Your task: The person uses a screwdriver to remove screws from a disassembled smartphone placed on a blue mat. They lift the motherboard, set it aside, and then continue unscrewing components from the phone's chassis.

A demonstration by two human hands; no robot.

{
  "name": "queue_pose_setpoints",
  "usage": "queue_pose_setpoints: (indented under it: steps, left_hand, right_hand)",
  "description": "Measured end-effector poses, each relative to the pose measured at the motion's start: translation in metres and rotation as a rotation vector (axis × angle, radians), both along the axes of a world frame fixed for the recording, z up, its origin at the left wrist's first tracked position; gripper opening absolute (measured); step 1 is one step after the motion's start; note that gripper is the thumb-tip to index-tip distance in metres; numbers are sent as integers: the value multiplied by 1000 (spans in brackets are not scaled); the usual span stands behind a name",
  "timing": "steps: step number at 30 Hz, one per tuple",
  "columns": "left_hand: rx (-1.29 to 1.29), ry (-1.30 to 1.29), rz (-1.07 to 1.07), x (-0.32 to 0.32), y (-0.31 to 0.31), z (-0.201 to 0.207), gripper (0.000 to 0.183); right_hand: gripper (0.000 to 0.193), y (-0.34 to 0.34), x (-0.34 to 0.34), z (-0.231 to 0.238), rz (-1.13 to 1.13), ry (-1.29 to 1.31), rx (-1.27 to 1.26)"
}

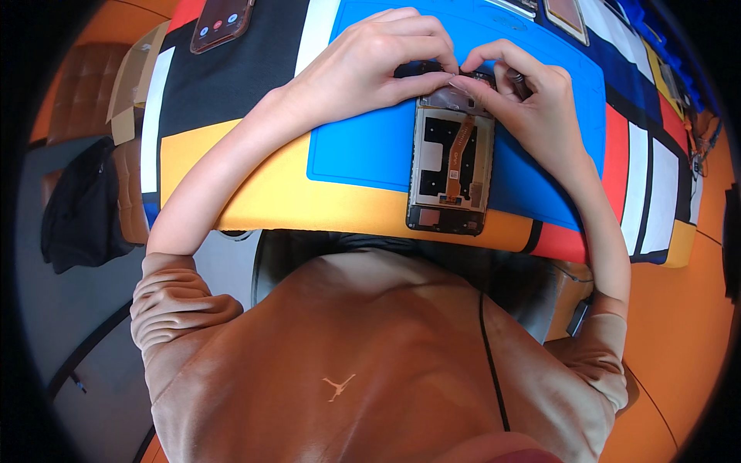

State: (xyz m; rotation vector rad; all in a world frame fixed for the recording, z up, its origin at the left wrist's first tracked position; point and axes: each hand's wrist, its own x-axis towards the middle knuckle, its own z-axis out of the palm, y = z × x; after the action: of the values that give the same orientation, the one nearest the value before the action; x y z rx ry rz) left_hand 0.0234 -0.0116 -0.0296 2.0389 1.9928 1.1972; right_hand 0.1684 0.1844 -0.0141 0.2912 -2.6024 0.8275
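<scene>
A mobile phone with its back cover off (434, 193) lies on the blue mat, its lower end reaching over the yellow strip by the table's front edge. An orange-brown flat ribbon cable (457, 162) runs down its inside. At the far end of the phone my left hand (386, 58) is closed, thumb and fingertips pressed together over the top edge. My right hand (529, 89) meets it there, thumb and index finger pinched. A small dark object (519, 83), perhaps a tool's end, is tucked in its curled fingers. What the fingertips pinch is hidden.
The blue mat (370, 154) covers part of a colour-blocked tablecloth (224, 100). Another phone (222, 25) lies at the far left, and a framed phone part (567, 19) at the far right. Cables (698, 147) hang at the right edge. A cardboard box (135, 92) stands left of the table.
</scene>
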Motion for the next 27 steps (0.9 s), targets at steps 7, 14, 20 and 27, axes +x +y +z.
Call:
queue_pose_setpoints:
  steps: [7,14,20,27]
  left_hand:
    - [195,203,15,-5,9,-11,12]
    - [164,209,18,-6,10,-8,13]
    - [-25,-43,17,1,1,2,14]
    - [-23,-62,7,3,0,6,13]
  right_hand:
    - [11,1,-2,-2,-29,110,16]
    - [10,3,-3,-4,-18,108,5]
    - [10,2,-3,-4,-10,86,-13]
    - [13,1,-4,-4,-3,85,-16]
